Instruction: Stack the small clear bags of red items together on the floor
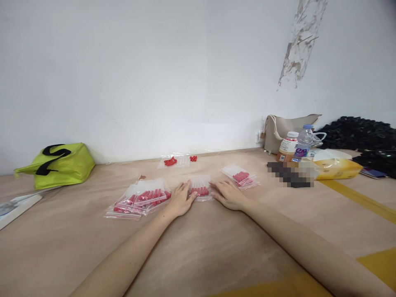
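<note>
Between my two hands a clear plastic bag [200,181] lies flat on the table, with a row of small red pieces [201,191] inside. My left hand [180,200] rests at the bag's left edge, fingers stretched out. At its right edge lies my right hand [228,195], fingers extended and low to the table. Left of my left hand is an overlapping pile of zip bags [140,198] holding red pieces. Beyond my right hand a smaller stack of such bags [239,176] sits on the table.
Near the wall lie loose red pieces [170,161] on clear plastic. A lime-green bag [66,165] stands at left. On the right are a beige bag [274,140], two bottles [288,147], a yellow tissue pack [337,167] and a black heap [359,134]. Yellow tape [365,201] crosses the table covering.
</note>
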Action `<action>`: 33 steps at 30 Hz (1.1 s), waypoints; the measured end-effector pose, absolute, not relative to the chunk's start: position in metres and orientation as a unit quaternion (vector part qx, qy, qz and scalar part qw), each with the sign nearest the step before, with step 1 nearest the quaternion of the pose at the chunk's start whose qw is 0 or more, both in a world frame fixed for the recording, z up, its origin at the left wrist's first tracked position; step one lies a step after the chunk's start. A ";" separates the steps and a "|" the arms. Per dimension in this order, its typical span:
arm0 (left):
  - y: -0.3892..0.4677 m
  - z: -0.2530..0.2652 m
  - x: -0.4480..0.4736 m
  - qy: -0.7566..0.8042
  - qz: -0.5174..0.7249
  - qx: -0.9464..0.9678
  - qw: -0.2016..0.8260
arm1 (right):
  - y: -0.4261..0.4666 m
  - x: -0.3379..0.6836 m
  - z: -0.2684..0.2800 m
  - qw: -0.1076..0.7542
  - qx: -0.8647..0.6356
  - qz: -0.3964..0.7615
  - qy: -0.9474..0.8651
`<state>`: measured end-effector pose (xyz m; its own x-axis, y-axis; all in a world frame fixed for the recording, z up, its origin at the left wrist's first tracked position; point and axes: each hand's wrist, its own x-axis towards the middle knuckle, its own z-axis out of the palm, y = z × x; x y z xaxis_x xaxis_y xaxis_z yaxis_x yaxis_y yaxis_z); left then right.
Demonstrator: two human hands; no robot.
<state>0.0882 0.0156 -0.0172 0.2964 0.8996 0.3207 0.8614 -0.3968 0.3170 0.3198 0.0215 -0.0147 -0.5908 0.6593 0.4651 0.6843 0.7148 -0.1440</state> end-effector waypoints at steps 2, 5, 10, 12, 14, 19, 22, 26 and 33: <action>0.015 -0.018 0.088 0.533 0.219 0.816 0.054 | 0.021 0.318 -0.014 0.222 -0.385 -0.023 -0.896; 0.012 -0.016 0.088 0.498 0.236 0.830 0.085 | 0.023 0.319 -0.013 0.196 -0.394 -0.015 -0.898; 0.013 -0.010 0.095 0.491 0.344 0.769 0.221 | 0.028 0.322 -0.014 0.188 -0.402 0.006 -0.896; 0.014 -0.007 0.098 0.497 0.397 0.716 0.288 | 0.028 0.322 -0.014 0.187 -0.403 0.016 -0.896; 0.015 -0.003 0.099 0.506 0.425 0.662 0.353 | 0.026 0.321 -0.013 0.184 -0.390 0.030 -0.902; 0.012 0.002 0.098 0.517 0.390 0.589 0.484 | 0.015 0.315 -0.006 0.189 -0.342 0.054 -0.919; 0.013 0.007 0.094 0.552 0.373 0.583 0.465 | 0.022 0.324 0.002 0.237 -0.387 0.030 -0.891; 0.021 0.025 0.069 0.605 0.427 0.556 0.377 | 0.049 0.367 0.015 0.302 -0.655 -0.022 -0.692; 0.032 0.046 0.000 0.716 0.349 0.557 0.235 | 0.078 0.431 0.008 0.224 -0.792 0.109 -0.557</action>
<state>-0.0004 0.0317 0.0459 -0.2695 0.9617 0.0507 0.6335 0.1374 0.7614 0.4312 0.0783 0.0076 0.3558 0.9313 0.0780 0.8338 -0.2787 -0.4766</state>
